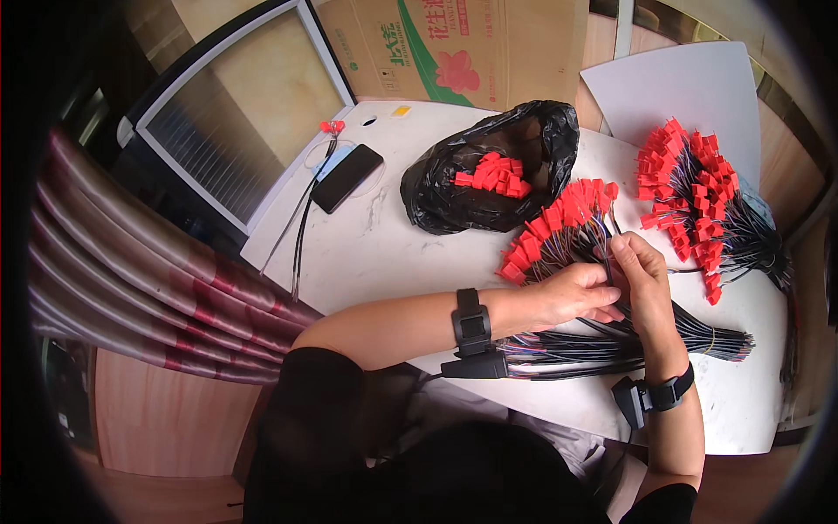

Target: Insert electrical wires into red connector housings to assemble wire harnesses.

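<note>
My right hand (642,271) pinches a thin black cable (608,259) between thumb and fingertips. Beside it my left hand (572,295) is closed on the lower part of the same cable, its fingertips partly overlapping my right hand. Just beyond my hands fans out a row of red connectors (559,227) with thin coloured wires at their ends. Below my wrists lies a bundle of black cables (594,356), tied near its right end. What lies between my palms is hidden.
A black plastic bag (428,196) holds loose red connectors (496,175). Another tied cable bundle (758,229) with red connectors (690,179) lies at the right. On the left are a phone (347,179) and loose cables (303,227). A cardboard box (541,52) stands behind the white table (367,262).
</note>
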Tool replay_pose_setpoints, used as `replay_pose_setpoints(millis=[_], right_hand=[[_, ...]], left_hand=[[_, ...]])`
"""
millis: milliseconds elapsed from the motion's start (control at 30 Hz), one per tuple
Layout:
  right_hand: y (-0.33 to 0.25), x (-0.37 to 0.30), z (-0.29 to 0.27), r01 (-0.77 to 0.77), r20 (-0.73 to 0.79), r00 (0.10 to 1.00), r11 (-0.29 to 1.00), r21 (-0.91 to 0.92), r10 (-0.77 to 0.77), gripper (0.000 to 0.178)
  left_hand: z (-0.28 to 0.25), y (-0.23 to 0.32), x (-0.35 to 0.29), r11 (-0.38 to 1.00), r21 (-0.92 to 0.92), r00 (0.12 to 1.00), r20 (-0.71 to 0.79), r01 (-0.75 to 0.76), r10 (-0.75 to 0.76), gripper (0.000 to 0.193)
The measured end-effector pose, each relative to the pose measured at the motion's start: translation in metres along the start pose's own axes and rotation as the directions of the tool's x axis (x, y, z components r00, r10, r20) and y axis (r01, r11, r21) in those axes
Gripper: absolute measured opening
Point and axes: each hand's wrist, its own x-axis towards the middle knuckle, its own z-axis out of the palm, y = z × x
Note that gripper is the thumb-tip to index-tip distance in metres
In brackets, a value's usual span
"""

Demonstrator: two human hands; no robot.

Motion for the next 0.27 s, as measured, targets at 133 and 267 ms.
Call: replay_pose_setpoints(millis=[133,267], right_hand=[[0.008,-0.013,-0.004,0.071,-0.158,0.984,0.994,-0.086,-0.084,0.032],[0.037,-0.025,-0.033,0.125,-0.149,0.982,0.990,0.069,-0.114,0.031]], left_hand=[[0.007,-0.007,0.009,0.999,-0.030,0.998,0.048,0.037,-0.036,0.023],[0.008,-0.003,0.008,0.993,0.112,0.997,0.073,-0.020,0.012,0.025]])
